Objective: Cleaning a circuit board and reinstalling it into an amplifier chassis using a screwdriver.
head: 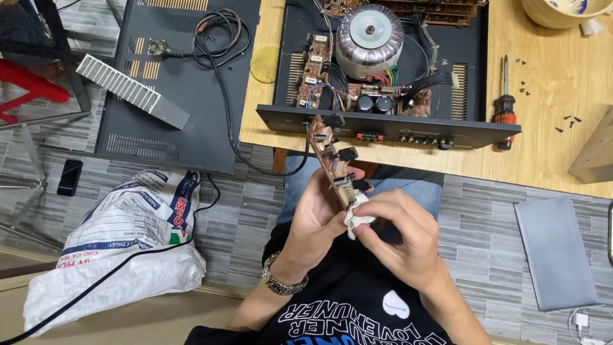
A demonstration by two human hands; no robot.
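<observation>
- The left hand [316,217] holds a narrow brown circuit board [332,163] upright over the lap, fingers wrapped around its lower end.
- The right hand [399,236] pinches a small white cloth [357,216] against the board's lower edge, fingertips closed on it.
- Just beyond, an opened black amplifier chassis [383,124] lies on the wooden table [549,153], a red-handled screwdriver [505,105] beside it.
</observation>
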